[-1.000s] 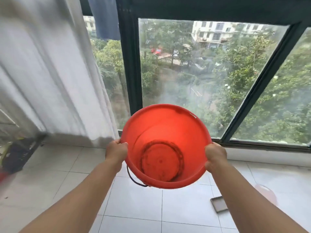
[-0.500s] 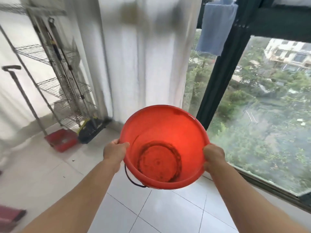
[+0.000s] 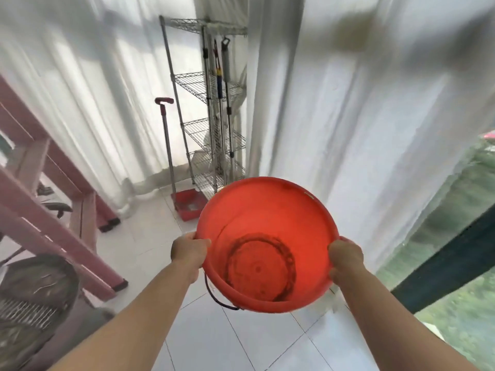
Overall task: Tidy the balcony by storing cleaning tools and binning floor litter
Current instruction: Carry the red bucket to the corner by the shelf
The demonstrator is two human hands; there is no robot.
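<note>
both hands, left hand (image 3: pixel 190 253) and right hand (image 3: pixel 345 259), grip opposite sides of the red bucket's (image 3: pixel 267 245) rim, holding it above the white tiled floor (image 3: pixel 241 344), near the wire rack (image 3: pixel 211 108) and red dustpan (image 3: pixel 188 206).

Left hand (image 3: pixel 190 252) and right hand (image 3: pixel 345 259) grip the red bucket (image 3: pixel 266 245) by its rim.

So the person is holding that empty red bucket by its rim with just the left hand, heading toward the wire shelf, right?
Not quite. The head view shows both hands on the rim: the left hand grips one side of the red bucket and the right hand grips the other. The rest holds: it is empty, and the wire shelf stands ahead.
</note>
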